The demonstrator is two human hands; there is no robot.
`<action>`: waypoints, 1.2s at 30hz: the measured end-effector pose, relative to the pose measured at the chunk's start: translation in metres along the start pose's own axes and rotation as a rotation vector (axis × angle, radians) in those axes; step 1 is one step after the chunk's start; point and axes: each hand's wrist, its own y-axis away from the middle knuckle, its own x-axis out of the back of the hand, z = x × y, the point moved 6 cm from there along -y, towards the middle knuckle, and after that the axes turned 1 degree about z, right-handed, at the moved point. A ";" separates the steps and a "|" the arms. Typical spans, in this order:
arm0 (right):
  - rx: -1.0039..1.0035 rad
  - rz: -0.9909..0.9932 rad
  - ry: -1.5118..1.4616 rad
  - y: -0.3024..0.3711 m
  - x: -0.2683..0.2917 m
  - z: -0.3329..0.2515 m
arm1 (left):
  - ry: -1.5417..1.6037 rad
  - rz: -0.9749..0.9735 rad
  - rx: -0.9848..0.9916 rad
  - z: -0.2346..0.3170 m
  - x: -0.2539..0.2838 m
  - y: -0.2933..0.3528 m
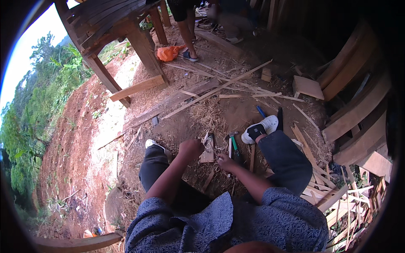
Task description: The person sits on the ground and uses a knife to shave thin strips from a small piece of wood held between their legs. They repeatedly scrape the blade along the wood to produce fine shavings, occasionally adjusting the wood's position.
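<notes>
I sit low over the ground with my knees apart and both hands between my shoes. My left hand [192, 148] is closed in a fist, and what it grips, if anything, is hidden. Lower and to the right, my right hand [225, 162] is closed near a thin, dark piece too small to name. Between the hands lies a small pale wood block [207, 156], with shavings and a narrow dark-edged object at its far end. Just right of the block is a tool with a green handle [234, 141], its head pointing away from me.
Long thin wood strips [219, 89] cross the ground ahead. A blue stick-like object [261, 111] lies beyond my right shoe [262, 128]. Curved planks [358, 122] lean at the right above split offcuts. Far off, a person's leg [185, 38] stands by an orange bag [168, 53] and wooden bench [145, 50].
</notes>
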 end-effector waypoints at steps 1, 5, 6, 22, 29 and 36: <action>0.010 0.011 -0.115 0.010 0.002 -0.007 | 0.010 0.005 0.014 -0.001 0.000 0.001; 0.020 0.108 -0.085 0.020 0.029 -0.017 | 0.040 0.017 0.066 0.008 -0.007 0.007; 0.035 0.081 -0.094 0.025 0.033 -0.019 | 0.049 0.021 0.089 0.007 -0.014 0.011; -0.061 0.008 -0.172 0.070 0.033 0.000 | -0.268 -0.075 0.049 0.040 -0.030 0.094; -0.075 -0.022 -0.005 0.050 0.020 0.025 | -0.178 0.050 0.032 0.023 -0.035 0.078; -0.027 0.161 -0.098 0.048 0.035 -0.012 | -0.092 0.181 0.046 0.026 -0.035 0.069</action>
